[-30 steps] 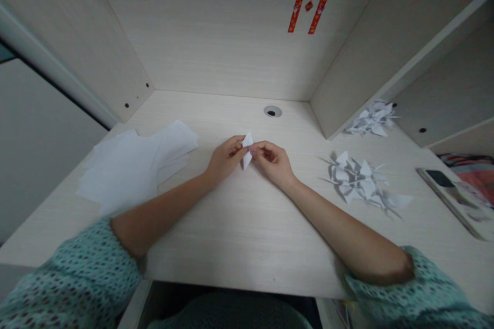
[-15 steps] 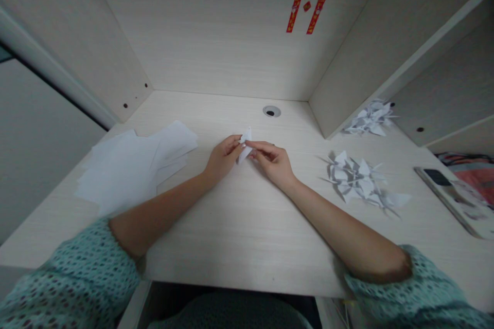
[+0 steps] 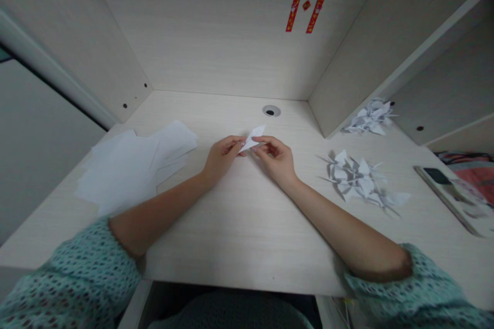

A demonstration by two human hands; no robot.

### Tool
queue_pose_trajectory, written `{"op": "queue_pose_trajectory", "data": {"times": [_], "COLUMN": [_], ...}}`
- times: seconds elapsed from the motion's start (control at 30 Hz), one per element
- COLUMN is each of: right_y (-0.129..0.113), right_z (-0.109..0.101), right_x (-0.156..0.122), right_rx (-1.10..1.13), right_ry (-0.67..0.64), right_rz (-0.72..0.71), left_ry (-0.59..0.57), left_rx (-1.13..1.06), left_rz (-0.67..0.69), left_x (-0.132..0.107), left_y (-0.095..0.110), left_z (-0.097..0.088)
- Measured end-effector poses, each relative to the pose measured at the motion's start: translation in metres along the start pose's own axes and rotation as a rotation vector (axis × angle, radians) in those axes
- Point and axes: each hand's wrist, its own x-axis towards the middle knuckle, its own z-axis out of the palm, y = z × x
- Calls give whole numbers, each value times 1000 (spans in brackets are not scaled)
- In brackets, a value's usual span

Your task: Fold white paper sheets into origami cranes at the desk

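Observation:
A small folded white paper (image 3: pixel 253 138) is held just above the desk between my hands, its pointed tip toward the upper right. My left hand (image 3: pixel 224 157) pinches its lower left end between thumb and fingers. From the other side, my right hand (image 3: pixel 277 158) grips the paper's right edge with thumb and forefinger. Fingertips hide part of the folds. To the right lies a pile of folded paper cranes (image 3: pixel 357 177), and on the left a spread of flat white paper sheets (image 3: pixel 123 169).
A second heap of folded paper (image 3: pixel 370 117) sits by the upright divider panel (image 3: pixel 347 72). A phone (image 3: pixel 450 198) lies at the far right near a red cloth (image 3: pixel 474 175). A round cable hole (image 3: pixel 271 111) is at the back of the desk (image 3: pixel 239 226).
The folded paper has turned from nearly upright to slanting up to the right. My right hand's fingers have shifted slightly up and right along with it.

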Motion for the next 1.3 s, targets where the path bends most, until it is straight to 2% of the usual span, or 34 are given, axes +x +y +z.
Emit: {"op": "queue_pose_trajectory", "data": {"times": [0.1,0.2,0.33,0.43,0.57,0.87,1.07,1.3], "right_y": [-2,-4,-3,2,6,-1,0,0], "right_z": [1,0,-1,-1,0,1,0,1], "right_x": [0,-1,-2,-2,-1,-2,-2,-1], "right_rx": [33,-30,-89,-18,37,10,19,139], "right_ry": [-84,-120,-105,-118,-77,-65,-26,-36], "right_rz": [15,-21,-54,0,31,9,54,90], "left_ry": [-9,-22,-10,-33,-29,7,-6,77], "left_rx": [63,103,56,4,38,6,-43,-18], "left_rz": [27,64,75,56,77,26,25,28], "left_x": [1,1,0,-1,-2,-1,-2,-3], "left_y": [-3,-5,-1,2,1,2,6,3], "left_z": [-1,-1,-1,0,-1,-2,0,-1]}}
